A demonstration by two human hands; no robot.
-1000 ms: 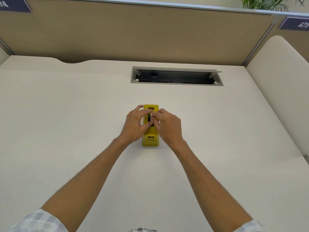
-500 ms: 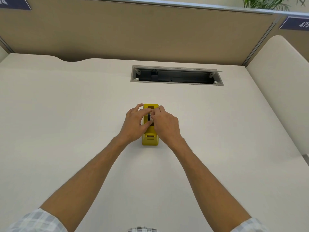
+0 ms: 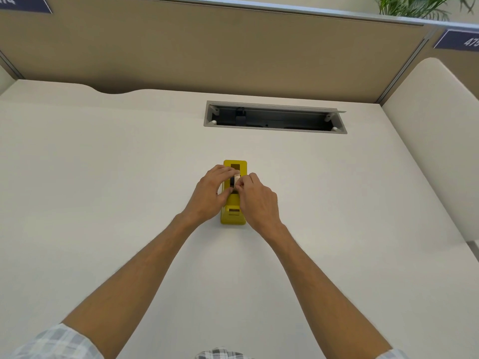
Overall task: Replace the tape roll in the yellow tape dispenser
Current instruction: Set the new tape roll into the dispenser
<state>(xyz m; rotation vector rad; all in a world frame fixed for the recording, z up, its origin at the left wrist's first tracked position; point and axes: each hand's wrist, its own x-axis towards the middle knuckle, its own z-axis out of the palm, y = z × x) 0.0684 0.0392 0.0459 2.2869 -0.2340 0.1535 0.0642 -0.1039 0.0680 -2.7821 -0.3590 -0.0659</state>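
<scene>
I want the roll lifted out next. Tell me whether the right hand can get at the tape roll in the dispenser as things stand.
Probably yes. The right hand already has fingertips at the tape roll, which shows in the open top of the dispenser. The left hand crowds the other side but does not cover it.

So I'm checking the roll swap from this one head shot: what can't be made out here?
- Tape roll: only a sliver shows between the fingers; whether it is seated is hidden by both hands.
- Yellow tape dispenser: its middle is covered by the left hand and right hand.
- Grip: each hand's contact is too small to tell.
- Desk cable tray: its interior is dark.
- Sign: its number is cut off by the frame edge.
</scene>
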